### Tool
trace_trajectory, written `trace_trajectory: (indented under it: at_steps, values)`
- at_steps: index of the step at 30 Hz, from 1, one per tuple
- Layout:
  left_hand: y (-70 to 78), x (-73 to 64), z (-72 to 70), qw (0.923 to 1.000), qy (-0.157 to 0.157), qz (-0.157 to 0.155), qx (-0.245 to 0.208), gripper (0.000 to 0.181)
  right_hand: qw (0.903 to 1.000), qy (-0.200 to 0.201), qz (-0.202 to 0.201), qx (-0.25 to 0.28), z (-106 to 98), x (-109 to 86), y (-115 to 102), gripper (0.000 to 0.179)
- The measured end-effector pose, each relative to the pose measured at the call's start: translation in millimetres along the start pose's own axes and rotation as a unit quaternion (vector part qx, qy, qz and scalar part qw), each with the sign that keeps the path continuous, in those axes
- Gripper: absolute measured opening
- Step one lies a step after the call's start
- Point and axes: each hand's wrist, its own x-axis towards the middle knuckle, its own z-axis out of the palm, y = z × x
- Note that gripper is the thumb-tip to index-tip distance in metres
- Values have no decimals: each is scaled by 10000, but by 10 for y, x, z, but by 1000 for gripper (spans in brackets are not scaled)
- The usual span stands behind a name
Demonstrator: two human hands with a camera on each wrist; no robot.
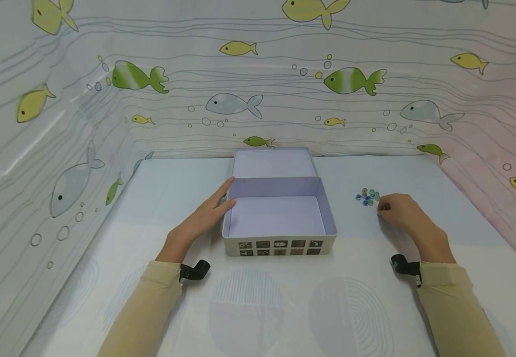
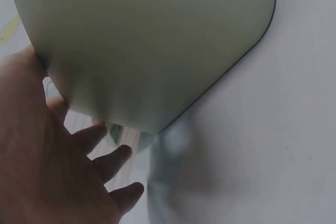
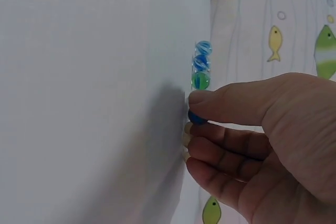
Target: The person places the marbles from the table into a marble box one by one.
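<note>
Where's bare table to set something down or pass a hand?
Bare: table nearside of box, between sleeves; also the gap between box and marbles.
Crowded: box's left side, where the left hand rests, and around the marbles, right hand at their right edge.

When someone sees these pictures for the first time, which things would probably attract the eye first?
Probably the pale box in the middle of the table, with its lid opened toward the back. Next might come the small cluster of shiny marbles to its right, then the green, yellow and grey fish printed on the backdrop behind.
</note>
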Motion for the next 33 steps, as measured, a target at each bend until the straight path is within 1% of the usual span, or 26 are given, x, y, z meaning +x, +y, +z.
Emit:
trace_trajectory:
  at_steps: [4, 7, 11, 15, 18, 25, 30, 33]
  values:
    - [7, -8, 13, 9998, -73, -62, -155, 64, 9998, 156, -92, 75, 5, 14, 1, 19]
    - [10, -8, 13, 9998, -83, -5, -185, 64, 9992, 316, -201, 100, 5, 34, -18, 20]
    - [5, 2, 8, 9996, -70, 37, -267, 65, 9987, 433, -228, 107, -14, 51, -70, 21]
    - [-3, 11, 5, 9991, -76, -49, -408, 66, 9982, 518, -275, 114, -48, 49, -138, 21]
    - [-9, 20, 3, 9983, -89, -91, -561, 67, 9972, 618, -400, 120, -83, 44, -191, 22]
    - [-3, 11, -11, 9950, -136, -52, -987, 68, 9910, 1071, -788, 141, -136, 27, -307, 20]
    - [5, -2, -7, 9919, -226, -25, -1251, 69, 9888, 1189, -858, 271, -122, 1, -402, 21]
    - [5, -2, -7, 9906, -274, -40, -1338, 69, 9847, 1377, -996, 378, -103, -11, -454, 18]
